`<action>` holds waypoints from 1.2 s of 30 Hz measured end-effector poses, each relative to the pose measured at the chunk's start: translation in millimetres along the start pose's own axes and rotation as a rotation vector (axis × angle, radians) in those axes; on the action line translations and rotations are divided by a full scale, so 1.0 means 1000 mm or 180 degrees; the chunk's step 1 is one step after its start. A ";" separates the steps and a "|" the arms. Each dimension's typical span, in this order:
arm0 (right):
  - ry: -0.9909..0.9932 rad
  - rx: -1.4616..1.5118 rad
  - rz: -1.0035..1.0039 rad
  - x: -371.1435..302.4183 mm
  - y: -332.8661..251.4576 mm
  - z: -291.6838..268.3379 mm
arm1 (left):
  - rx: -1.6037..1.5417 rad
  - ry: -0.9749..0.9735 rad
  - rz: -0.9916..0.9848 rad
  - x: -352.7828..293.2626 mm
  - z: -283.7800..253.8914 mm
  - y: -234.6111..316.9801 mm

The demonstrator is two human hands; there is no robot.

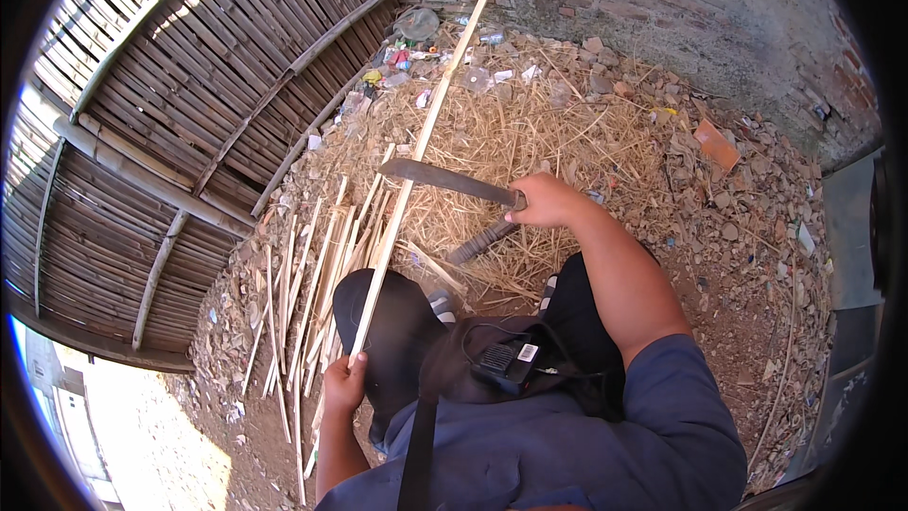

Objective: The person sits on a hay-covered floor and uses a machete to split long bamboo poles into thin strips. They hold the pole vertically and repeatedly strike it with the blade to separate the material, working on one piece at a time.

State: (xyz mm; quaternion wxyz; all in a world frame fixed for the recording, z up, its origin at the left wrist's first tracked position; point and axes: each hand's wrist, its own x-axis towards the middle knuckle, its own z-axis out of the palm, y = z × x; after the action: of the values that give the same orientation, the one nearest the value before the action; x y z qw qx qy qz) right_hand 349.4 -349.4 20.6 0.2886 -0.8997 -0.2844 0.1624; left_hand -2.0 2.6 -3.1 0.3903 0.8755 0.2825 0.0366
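My left hand (pixel 343 384), at the lower left, is closed on the near end of a long pale bamboo strip (pixel 443 95). The strip slants up and away over my left knee toward the brick wall. In my right hand (pixel 546 201), fingers wrapped round its grip end, is a machete (pixel 452 178) with a broad dark blade pointing left. Its blade tip crosses the strip near the middle; I cannot tell whether they touch. Below my right hand a dark ribbed rod (pixel 482 241) slants over the straw; whether it joins the machete is unclear.
Several split bamboo strips (pixel 307 298) lie left of my knee. Straw-like shavings (pixel 567 142) cover the ground ahead, with rubble and litter around. A bamboo slat wall (pixel 236 66) stands left, a brick wall (pixel 653 14) behind. A small black device (pixel 504 366) rests on my lap.
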 end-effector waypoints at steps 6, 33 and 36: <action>0.0025 -0.0043 -0.0013 0.000 -0.007 -0.005 | -0.0069 0.0056 0.0007 0.000 0.001 -0.005; -0.0139 0.0006 0.0044 -0.002 -0.007 -0.005 | -0.0208 -0.0015 -0.0081 -0.001 0.000 -0.001; -0.0068 -0.0043 0.0003 -0.001 -0.006 -0.003 | -0.0235 0.0013 -0.0047 0.001 0.003 -0.007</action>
State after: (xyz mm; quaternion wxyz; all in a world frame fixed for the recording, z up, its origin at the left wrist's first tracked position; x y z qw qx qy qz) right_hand 347.3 -347.4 26.8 0.2795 -0.8999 -0.2882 0.1703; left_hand -4.0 4.9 -10.0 0.4220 0.8583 0.2882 0.0460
